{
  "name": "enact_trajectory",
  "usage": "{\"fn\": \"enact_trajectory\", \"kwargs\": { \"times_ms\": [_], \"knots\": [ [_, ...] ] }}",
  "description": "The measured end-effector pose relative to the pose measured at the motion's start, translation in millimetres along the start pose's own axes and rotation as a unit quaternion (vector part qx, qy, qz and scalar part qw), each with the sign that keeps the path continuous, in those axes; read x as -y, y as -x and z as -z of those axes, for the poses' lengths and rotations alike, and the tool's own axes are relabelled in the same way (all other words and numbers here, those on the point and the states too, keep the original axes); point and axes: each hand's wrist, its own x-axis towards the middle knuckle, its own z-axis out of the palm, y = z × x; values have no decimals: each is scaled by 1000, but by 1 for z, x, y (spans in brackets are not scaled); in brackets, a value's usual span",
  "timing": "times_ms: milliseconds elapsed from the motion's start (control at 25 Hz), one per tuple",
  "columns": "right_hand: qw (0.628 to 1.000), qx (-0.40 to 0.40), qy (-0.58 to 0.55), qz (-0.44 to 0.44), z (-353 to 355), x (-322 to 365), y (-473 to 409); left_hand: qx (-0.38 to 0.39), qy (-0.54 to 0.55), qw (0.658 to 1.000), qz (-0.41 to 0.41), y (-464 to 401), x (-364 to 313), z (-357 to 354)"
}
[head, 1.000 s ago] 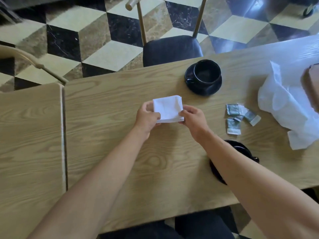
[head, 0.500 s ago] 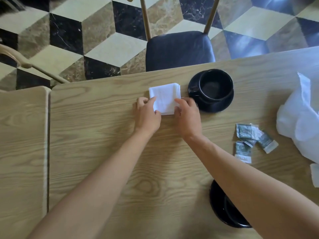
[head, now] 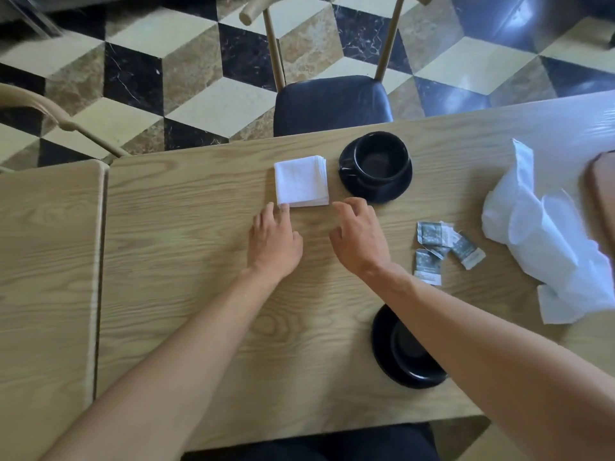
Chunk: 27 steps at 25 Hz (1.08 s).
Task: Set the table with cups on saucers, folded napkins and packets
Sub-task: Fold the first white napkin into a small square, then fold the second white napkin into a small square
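A folded white napkin (head: 301, 181) lies flat on the wooden table (head: 199, 261), just left of a black cup (head: 379, 158) on its black saucer (head: 392, 191) near the far edge. My left hand (head: 274, 242) is open, its fingertips just touching the napkin's near left corner. My right hand (head: 357, 237) hovers open below the napkin's right corner, apart from it. Several small grey-green packets (head: 439, 247) lie to the right. A second black cup on a saucer (head: 399, 357) stands near me, partly hidden by my right forearm.
A crumpled white plastic bag (head: 545, 234) lies at the right, with a brown board (head: 604, 188) at the frame's edge beyond it. A dark-seated chair (head: 331, 103) stands at the far side. A second table (head: 46, 277) adjoins on the left.
Both hands carried the napkin forward, laid it beside the far cup and let go. They have drawn back toward me and opened.
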Motion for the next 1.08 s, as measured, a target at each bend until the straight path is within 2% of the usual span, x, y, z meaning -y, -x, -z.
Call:
{"fn": "enact_trajectory", "kwargs": {
  "times_ms": [160,560,840,1080],
  "knots": [
    [998,23,48,14,29,-9,41,25,-11,999,-30,43,-20,9],
    [988,-37,128,-83,99,-50,171,4,0,990,-139,147,-98,15],
    [980,-66,98,-162,153,-132,208,6,-7,980,-198,161,-186,-3],
    [980,-54,63,-182,203,-236,168,51,27,979,-196,123,-295,-44]
  ]
}}
